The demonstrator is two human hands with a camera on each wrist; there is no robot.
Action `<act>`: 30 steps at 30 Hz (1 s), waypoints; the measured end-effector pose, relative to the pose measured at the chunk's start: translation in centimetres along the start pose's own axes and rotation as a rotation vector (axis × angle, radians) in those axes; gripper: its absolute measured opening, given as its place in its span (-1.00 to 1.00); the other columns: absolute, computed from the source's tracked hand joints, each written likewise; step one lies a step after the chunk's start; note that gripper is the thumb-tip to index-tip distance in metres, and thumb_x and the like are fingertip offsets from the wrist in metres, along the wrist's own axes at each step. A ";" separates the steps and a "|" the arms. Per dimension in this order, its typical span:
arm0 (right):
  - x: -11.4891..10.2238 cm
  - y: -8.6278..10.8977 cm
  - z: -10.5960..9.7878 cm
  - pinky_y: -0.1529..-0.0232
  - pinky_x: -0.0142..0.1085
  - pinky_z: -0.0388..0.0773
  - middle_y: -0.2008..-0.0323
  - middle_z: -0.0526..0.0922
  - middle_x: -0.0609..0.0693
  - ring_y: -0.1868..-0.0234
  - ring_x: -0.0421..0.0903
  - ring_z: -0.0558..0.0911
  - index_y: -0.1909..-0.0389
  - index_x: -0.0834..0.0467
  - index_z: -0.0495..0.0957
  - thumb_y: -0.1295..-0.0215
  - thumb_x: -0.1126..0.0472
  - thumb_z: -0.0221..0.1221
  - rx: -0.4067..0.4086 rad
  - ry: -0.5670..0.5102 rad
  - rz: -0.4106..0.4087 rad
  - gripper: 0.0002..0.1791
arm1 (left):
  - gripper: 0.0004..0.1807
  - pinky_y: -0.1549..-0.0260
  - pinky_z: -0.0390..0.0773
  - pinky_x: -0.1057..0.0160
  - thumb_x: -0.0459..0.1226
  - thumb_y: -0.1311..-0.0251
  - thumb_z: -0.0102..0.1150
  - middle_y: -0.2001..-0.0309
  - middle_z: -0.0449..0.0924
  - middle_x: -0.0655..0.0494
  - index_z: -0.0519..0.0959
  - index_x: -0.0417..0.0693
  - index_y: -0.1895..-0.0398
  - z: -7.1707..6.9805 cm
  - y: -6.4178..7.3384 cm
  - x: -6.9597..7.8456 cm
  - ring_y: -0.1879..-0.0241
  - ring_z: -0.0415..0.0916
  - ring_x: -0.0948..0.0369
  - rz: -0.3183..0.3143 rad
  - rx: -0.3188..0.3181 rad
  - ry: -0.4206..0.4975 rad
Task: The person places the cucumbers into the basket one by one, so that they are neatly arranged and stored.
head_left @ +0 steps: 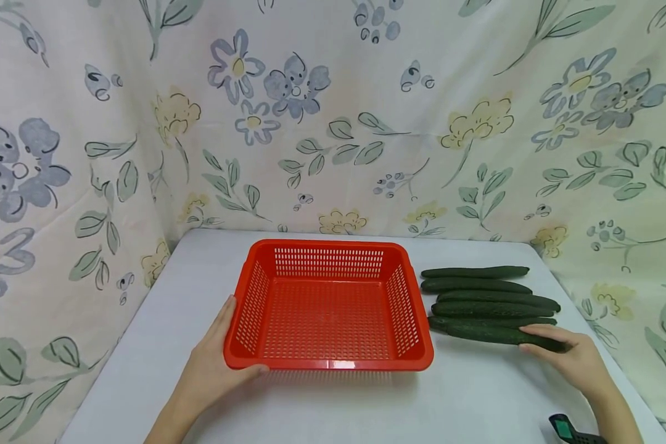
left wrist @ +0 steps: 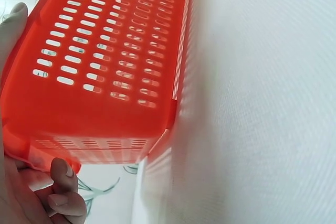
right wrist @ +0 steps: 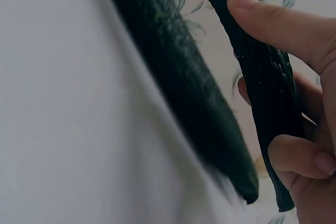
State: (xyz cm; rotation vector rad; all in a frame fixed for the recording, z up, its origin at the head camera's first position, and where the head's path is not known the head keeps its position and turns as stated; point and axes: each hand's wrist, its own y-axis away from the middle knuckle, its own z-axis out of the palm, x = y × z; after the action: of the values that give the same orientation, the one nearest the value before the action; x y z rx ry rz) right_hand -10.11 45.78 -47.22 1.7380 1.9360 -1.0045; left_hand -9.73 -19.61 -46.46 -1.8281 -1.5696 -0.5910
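Observation:
A red plastic basket [head_left: 328, 365] with slotted sides stands on the white table, and I see nothing inside it. My left hand [head_left: 213, 361] holds its near left corner; in the left wrist view some fingers curl below the basket rim [left wrist: 21, 142]. On the right, my right hand [head_left: 574, 356] grips the right end of the nearest dark green cucumber [head_left: 483, 333]. The right wrist view has thumb and fingers around this cucumber [right wrist: 268, 82], with another cucumber [right wrist: 184, 77] lying beside it on the table.
Several more cucumbers [head_left: 474, 285] lie side by side, right of the basket. Floral cloth [head_left: 333, 123] hangs behind and beside the white table [head_left: 333, 413]. A black device with a small screen [head_left: 563, 427] is at my right wrist.

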 end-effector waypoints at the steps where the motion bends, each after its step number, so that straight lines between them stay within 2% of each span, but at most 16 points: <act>1: -0.3 -0.1 -0.1 0.03 -0.79 0.32 0.04 0.65 -0.60 -0.06 -0.72 0.47 -0.03 0.22 0.80 -0.17 0.28 0.56 0.007 0.003 0.020 -0.62 | 0.52 -0.10 0.68 -0.27 0.21 0.18 0.71 -0.72 0.00 -0.02 -0.11 0.11 -0.77 0.0 0.0 0.0 -0.46 0.37 -0.17 -0.004 0.000 0.003; 6: -1.9 -0.9 -0.5 0.10 -0.77 0.33 0.04 0.57 -0.69 -0.08 -0.75 0.37 -0.14 0.19 0.76 -0.25 0.13 0.53 0.030 0.014 0.122 -0.55 | 0.52 -0.09 0.69 -0.27 0.21 0.19 0.71 -0.71 0.01 -0.03 -0.10 0.10 -0.77 -0.1 0.0 0.1 -0.46 0.36 -0.17 -0.012 -0.002 0.003; 10: -3.4 -1.7 -0.7 0.17 -0.73 0.40 0.05 0.60 -0.67 -0.06 -0.75 0.36 -0.16 0.16 0.76 -0.26 0.07 0.53 0.044 0.014 0.155 -0.51 | 0.52 -0.07 0.71 -0.25 0.22 0.18 0.70 -0.71 0.02 -0.04 -0.10 0.10 -0.77 -0.2 0.0 0.2 -0.45 0.38 -0.18 -0.012 -0.002 -0.003; 17: -6.6 -3.4 -0.2 0.17 -0.65 0.37 0.07 0.56 -0.69 -0.01 -0.74 0.31 -0.19 0.07 0.76 -0.24 -0.11 0.52 0.059 0.044 0.221 -0.44 | 0.52 -0.05 0.72 -0.23 0.24 0.19 0.70 -0.71 0.02 -0.01 -0.11 0.16 -0.77 -0.1 0.1 0.0 -0.42 0.41 -0.15 -0.010 0.001 -0.001; 24: -9.3 -5.2 1.0 0.11 -0.60 0.38 0.04 0.61 -0.63 -0.05 -0.72 0.37 -0.18 0.07 0.76 -0.25 -0.09 0.52 0.057 0.019 0.160 -0.46 | 0.51 -0.07 0.71 -0.25 0.24 0.17 0.69 -0.71 0.02 -0.03 -0.11 0.13 -0.77 -0.1 0.2 0.0 -0.44 0.39 -0.17 -0.006 0.006 -0.002; 30: -11.4 -6.9 2.4 0.06 -0.55 0.45 0.03 0.66 -0.49 -0.05 -0.66 0.42 -0.15 0.08 0.78 -0.24 -0.05 0.54 0.065 0.010 0.096 -0.49 | 0.52 -0.09 0.69 -0.26 0.25 0.18 0.69 -0.71 0.01 -0.03 -0.10 0.11 -0.77 -0.1 0.1 0.1 -0.44 0.40 -0.17 -0.006 0.005 0.000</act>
State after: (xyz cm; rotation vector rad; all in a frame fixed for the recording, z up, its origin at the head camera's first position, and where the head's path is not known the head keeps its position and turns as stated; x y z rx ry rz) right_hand -15.10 36.02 -39.32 1.8562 1.8255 -1.0361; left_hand -9.57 -19.61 -46.32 -1.8204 -1.5760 -0.5898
